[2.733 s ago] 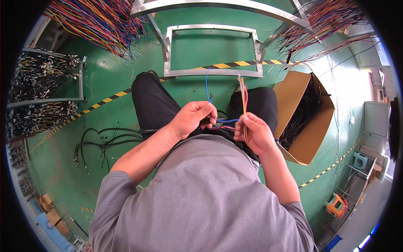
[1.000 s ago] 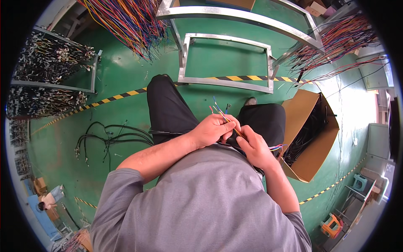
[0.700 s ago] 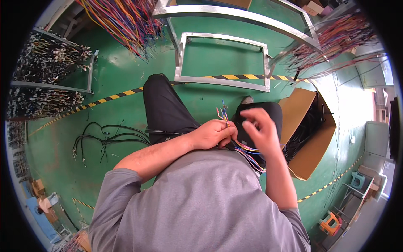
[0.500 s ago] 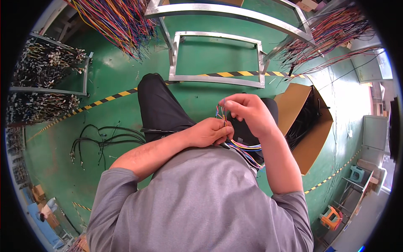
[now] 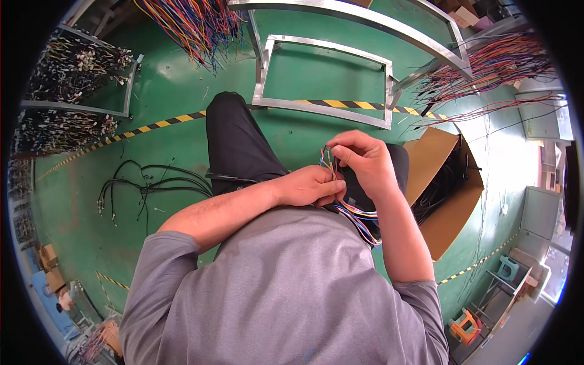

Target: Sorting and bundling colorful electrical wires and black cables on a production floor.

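Observation:
Above my lap, my left hand (image 5: 313, 186) is closed around a bundle of thin coloured wires (image 5: 359, 214). Their short ends fan out above its fingers, and the rest trails to the right below the wrist. My right hand (image 5: 364, 159) pinches the tip of one dark wire just above the left one, thumb against forefinger. What sits at that tip is too small to make out. A black sheathed cable harness (image 5: 152, 182) with several branches spreads out on the left, its near end running over my thigh.
An open cardboard box (image 5: 447, 194) of black cables stands by my right knee. Ahead is a metal frame (image 5: 322, 112). Coloured wire bunches (image 5: 194, 27) hang at far left, and red wires (image 5: 486, 64) at far right. Cable racks (image 5: 79, 112) line the left side.
The right hand's fingertips have curled closer around the wire tip. My left hand keeps its hold on the bundle. The whole view has shifted slightly.

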A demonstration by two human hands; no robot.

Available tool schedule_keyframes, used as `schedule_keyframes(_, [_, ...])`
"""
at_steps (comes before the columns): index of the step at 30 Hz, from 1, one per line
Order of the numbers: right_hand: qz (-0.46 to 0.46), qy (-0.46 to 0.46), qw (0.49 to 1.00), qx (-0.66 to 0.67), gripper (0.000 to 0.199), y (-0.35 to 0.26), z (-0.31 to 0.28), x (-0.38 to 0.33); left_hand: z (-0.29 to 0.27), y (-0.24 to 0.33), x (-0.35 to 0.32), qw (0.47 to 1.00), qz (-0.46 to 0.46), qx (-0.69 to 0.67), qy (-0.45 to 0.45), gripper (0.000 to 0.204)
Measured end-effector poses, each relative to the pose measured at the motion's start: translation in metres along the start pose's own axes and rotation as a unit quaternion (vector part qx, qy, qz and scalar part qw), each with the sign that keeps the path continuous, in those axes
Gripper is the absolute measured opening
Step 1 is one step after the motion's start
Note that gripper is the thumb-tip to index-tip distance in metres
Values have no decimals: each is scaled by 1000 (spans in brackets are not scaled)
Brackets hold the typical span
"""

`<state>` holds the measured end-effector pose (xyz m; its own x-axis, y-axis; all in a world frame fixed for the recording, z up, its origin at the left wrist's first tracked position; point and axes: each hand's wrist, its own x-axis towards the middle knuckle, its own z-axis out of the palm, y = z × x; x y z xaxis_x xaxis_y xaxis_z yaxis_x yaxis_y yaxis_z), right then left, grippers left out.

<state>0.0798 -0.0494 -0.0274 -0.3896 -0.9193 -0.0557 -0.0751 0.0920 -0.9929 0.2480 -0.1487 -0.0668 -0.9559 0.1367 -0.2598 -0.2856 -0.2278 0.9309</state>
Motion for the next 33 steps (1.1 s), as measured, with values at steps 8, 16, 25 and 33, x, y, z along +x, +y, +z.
schedule_keyframes(8, [168,-137,976,4,15,-15,-10,1,0,-1,-1,1000,-1,-3,8,49])
schedule_keyframes(16, [174,-150,967,-110,16,-32,-4,17,1,-2,3,999,-38,16,14,54])
schedule_keyframes(25, [-231,-152,918,-283,6,-26,-6,12,8,-6,7,999,-1,9,34,51])
schedule_keyframes(33, [110,-119,987,-15,12,-20,-12,12,2,0,3,1000,-17,20,-6,46])
